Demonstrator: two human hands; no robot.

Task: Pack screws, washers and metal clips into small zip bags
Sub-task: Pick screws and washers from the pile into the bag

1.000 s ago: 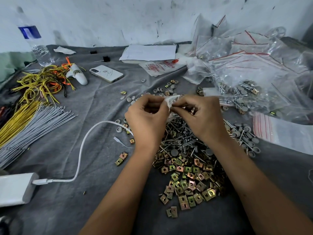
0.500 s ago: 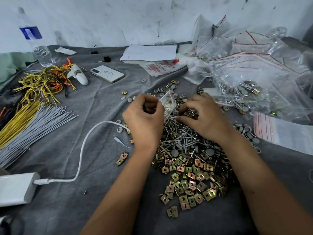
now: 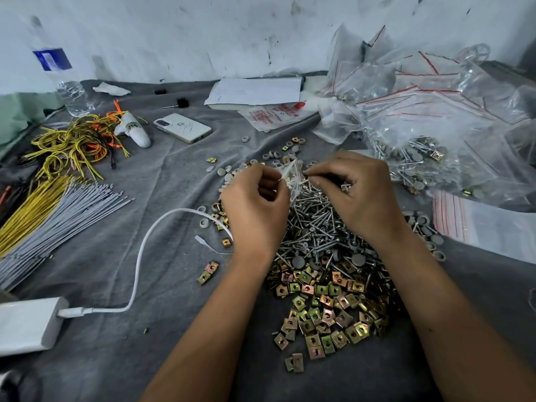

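Note:
A small clear zip bag hangs between my two hands above the screw pile. My left hand pinches its left edge. My right hand pinches a screw at the bag's mouth. Below lies a heap of silver screws mixed with grey washers. Closer to me spreads a pile of gold-coloured square metal clips. What the bag holds is hard to make out.
Filled and empty zip bags are heaped at the right, with a flat stack beside them. Left: yellow and grey wires, a phone, a bottle, a white charger with its cable. Papers lie at the back.
My right hand dropped to the screw pile half a second ago and has come back up to the bag's mouth with a screw. My left hand kept holding the bag.

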